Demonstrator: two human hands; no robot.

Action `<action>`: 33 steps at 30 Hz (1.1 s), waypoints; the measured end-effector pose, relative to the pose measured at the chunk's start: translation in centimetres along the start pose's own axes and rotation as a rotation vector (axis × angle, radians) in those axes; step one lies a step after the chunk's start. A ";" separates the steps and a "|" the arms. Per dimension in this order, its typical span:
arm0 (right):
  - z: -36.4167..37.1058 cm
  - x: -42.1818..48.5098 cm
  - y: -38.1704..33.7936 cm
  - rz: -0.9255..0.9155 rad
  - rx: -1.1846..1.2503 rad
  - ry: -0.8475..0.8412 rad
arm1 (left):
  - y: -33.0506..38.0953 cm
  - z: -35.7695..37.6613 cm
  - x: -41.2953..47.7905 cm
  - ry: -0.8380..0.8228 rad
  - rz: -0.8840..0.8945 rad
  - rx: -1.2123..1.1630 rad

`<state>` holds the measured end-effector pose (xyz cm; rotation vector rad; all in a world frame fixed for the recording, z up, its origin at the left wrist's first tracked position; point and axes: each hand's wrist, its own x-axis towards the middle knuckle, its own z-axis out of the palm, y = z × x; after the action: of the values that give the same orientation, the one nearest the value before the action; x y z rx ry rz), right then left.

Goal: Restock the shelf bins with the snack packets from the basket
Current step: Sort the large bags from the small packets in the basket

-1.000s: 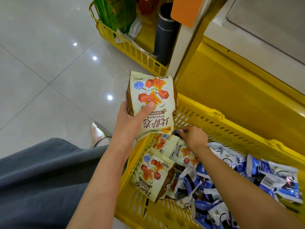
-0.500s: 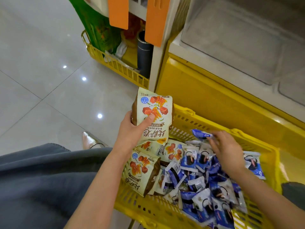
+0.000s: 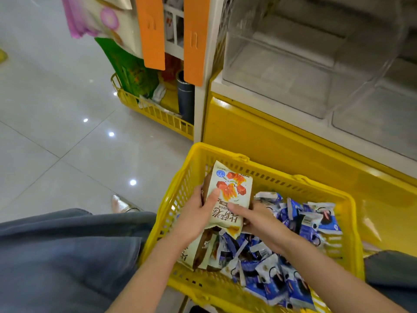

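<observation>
While both hands meet over the left half of the basket, the stock stands as follows.

One cream packet: held upright between the two hands, above the basket's left end. Its red-and-orange print faces the camera, and the lettering is upside down from this view. It is well apart from the bins.

The left hand: grips the packet's left edge, thumb flat across the front, fingers wrapped behind.

The right hand: grips the lower right edge, one digit laid across the front, the rest curled behind the packet.

A second cream packet: lies in the basket's near left corner, partly under the held one and the left wrist.

Many blue packets: a loose heap of small blue-and-white sachets across the middle and right of the basket, some touching the second cream packet.

The basket itself: yellow, slotted walls, set just before the yellow shelf base.

The bins: clear plastic, side by side on the shelf above the base, upper right.

Sundries:
- two orange tags hanging at the shelf's left post
- a rear basket, yellow, holding a green bag and a dark cylinder
- a grey tiled floor
- a pale shoe beside a grey garment
</observation>
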<state>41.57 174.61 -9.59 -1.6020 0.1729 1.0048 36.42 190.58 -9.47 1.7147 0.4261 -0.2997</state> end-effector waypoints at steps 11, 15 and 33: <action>3.4 8.2 1.6 0.040 -0.080 0.380 | -6.1 -4.9 2.4 0.278 -0.043 0.433; 4.0 9.5 2.9 0.062 -0.122 0.443 | -6.6 -4.8 2.8 0.334 0.016 0.445; 1.7 10.7 4.3 -0.080 -0.372 0.181 | -6.4 -4.8 3.1 0.328 0.033 0.430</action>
<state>44.73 179.03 -19.84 -2.0247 0.0446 0.8639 36.16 196.60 -15.55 2.2023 0.6033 -0.0850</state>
